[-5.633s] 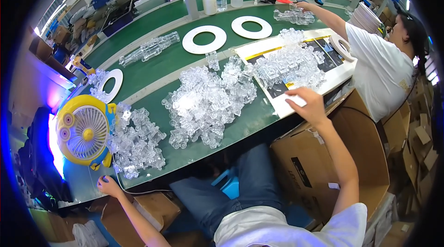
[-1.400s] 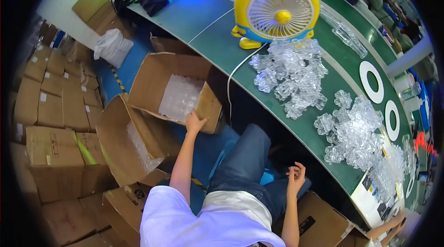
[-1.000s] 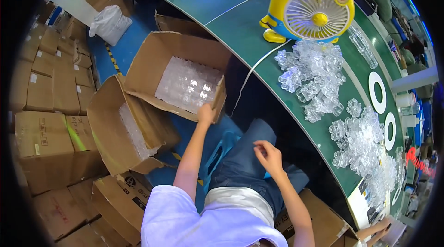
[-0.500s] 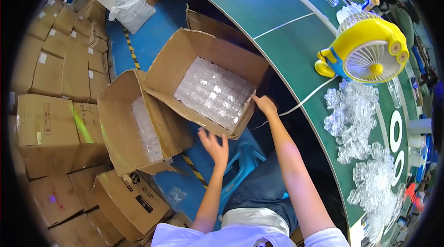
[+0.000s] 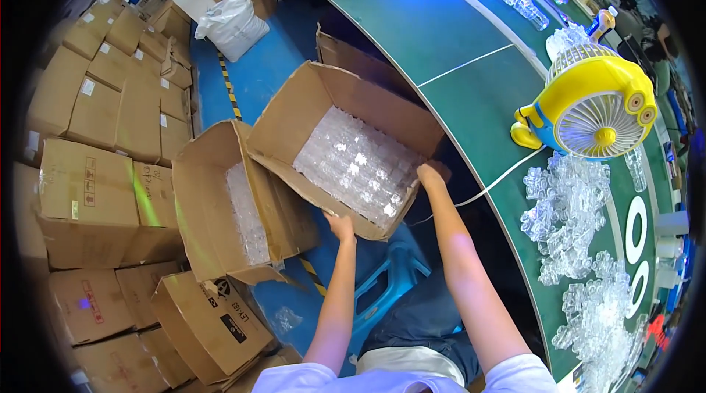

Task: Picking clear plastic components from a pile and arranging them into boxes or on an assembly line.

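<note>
While both hands (image 5: 340, 226) (image 5: 432, 174) grip a carton (image 5: 368, 99), a green table (image 5: 471, 106) flanks the blue floor (image 5: 257, 84).

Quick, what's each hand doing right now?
Left hand: at the near rim of the open cardboard box; fingers partly hidden, so a full grip can't be told.
Right hand: closed on the same box's right-hand rim.

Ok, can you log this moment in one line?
left hand: at open carton, near edge | right hand: on its right edge | inside: clear pieces
</note>
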{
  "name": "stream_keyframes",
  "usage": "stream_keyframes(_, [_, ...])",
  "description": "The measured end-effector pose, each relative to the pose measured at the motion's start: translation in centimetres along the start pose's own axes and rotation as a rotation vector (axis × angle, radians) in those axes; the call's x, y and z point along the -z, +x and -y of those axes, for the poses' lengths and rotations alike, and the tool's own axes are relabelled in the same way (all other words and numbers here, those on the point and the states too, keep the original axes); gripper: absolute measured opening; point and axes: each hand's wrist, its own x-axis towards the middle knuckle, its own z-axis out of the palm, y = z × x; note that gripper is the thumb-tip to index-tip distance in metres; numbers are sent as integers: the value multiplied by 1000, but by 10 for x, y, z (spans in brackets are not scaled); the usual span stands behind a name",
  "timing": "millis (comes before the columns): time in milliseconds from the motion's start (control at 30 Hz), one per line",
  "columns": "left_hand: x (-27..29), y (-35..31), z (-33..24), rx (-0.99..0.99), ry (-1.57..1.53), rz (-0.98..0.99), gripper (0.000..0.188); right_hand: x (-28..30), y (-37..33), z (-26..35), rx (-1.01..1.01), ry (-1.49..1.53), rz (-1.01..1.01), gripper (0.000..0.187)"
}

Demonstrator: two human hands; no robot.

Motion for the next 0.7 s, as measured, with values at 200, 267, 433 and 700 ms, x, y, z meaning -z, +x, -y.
stream_keyframes(200, [37,27,16,-40,189,66,64,-2,-35,-22,44,318,267,31])
stream_keyframes(267, [27,19,10,-45,228,130,64,-10,-38,-44,39,282,162,31])
stream_keyframes(433, [52,32,21,-162,241,243,64,-31,-76,-63,144,374,57,41])
stream_keyframes(700, [82,39,28,-180,514,296,67,-26,-139,-73,22,285,242,45])
